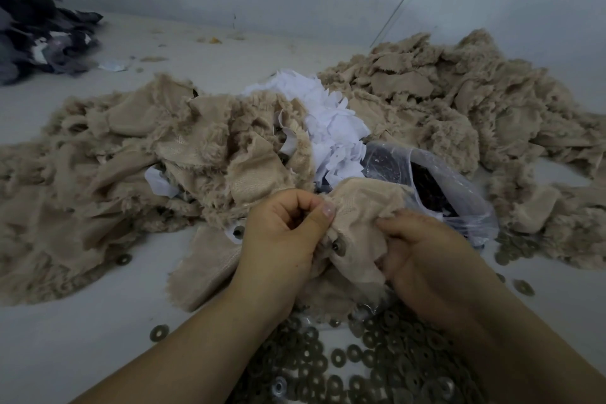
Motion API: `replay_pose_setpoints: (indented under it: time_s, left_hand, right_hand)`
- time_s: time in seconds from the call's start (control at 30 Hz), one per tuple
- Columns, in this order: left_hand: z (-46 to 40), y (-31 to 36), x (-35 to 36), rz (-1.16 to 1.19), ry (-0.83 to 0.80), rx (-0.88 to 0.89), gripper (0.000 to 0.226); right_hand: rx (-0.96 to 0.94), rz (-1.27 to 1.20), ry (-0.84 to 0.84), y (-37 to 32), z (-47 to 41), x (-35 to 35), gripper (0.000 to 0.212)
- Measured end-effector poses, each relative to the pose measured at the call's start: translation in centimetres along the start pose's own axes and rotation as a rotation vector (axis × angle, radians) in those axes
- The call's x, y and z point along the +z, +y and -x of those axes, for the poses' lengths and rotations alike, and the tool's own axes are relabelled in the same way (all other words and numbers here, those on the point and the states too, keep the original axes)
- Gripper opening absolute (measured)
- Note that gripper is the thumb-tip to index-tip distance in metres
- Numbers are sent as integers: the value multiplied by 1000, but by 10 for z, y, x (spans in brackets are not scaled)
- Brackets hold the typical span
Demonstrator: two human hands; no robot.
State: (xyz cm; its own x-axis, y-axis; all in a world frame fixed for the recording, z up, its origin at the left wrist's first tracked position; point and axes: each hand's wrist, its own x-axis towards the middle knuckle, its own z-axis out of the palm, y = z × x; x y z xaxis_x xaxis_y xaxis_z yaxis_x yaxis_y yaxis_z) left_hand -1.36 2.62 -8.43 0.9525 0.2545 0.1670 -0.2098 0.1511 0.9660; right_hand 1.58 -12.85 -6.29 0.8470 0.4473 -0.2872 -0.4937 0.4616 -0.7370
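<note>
Both hands hold one beige plush fabric piece [359, 223] in front of me, its smooth backing facing up. My left hand [285, 233] pinches its left edge between thumb and curled fingers. My right hand [423, 256] grips its right side, fingers curled into the cloth. A small dark round stud [336, 247] sticks out of the fabric between the hands. Several flat metal washers [377, 361] lie scattered on the table under my forearms.
Heaps of beige plush pieces lie to the left [131, 157] and right [459, 102]. White fabric scraps [328, 121] sit between them. A clear plastic bag [442, 193] with dark contents lies right of the hands. Dark fabric [36, 26] is piled far left, by the wall.
</note>
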Motion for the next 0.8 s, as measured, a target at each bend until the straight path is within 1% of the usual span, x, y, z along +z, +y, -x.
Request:
replay_pose_setpoints:
  time_s: [0.07,0.13,0.2,0.3,0.4,0.53,0.63,0.7,0.8]
  left_hand:
    - [0,0,0,18,5,-10,20]
    - [0,1,1,38,5,-18,16]
    - [1,2,1,45,-1,-20,15]
    - [1,2,1,53,-7,-21,15]
    - [0,0,0,51,-14,-26,15]
    - [0,1,0,23,-49,13,13]
    - [0,-1,0,-41,-59,48,11]
    - [0,-3,0,-54,-55,49,12]
    - [0,-1,-1,2,-39,19,15]
  right_hand:
    - [39,-112,2,-5,1,0,45]
    - [38,-127,10,-8,-1,-1,49]
    - [39,-35,31,-8,-3,-3,46]
    - [8,82,48,-5,-1,-3,32]
    - [-89,210,73,-1,2,-2,24]
    - [-232,425,139,-1,4,-3,25]
    - [-267,521,92,0,4,-4,24]
    - [-229,458,37,0,4,-4,24]
    - [-55,172,-145,-7,6,-4,27]
